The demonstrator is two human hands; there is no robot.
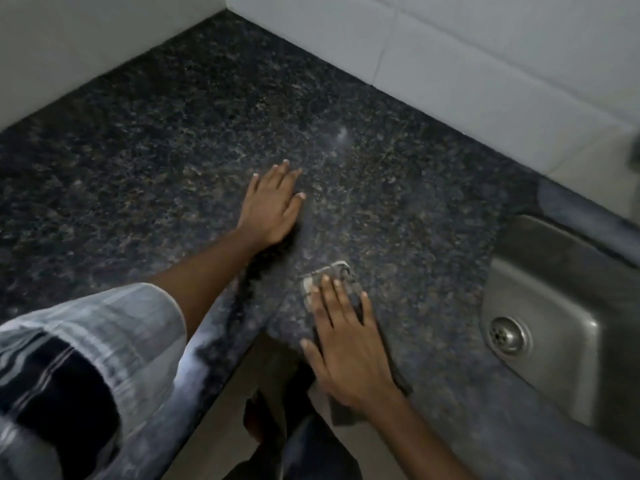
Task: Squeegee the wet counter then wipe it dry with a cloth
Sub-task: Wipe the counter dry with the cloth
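The dark speckled granite counter [173,140] fills the corner between two white walls. My left hand [272,202] lies flat on it, palm down, fingers spread, holding nothing. My right hand [349,344] presses flat on a grey cloth [341,273] near the counter's front edge. The cloth shows past my fingertips and under my palm, and part of it hangs over the edge. No squeegee is in view.
A steel sink [568,306] with a round drain [507,334] is set into the counter at the right. White tiled walls [467,53] close the back and left. Below the front edge, the floor and my foot [254,420] show.
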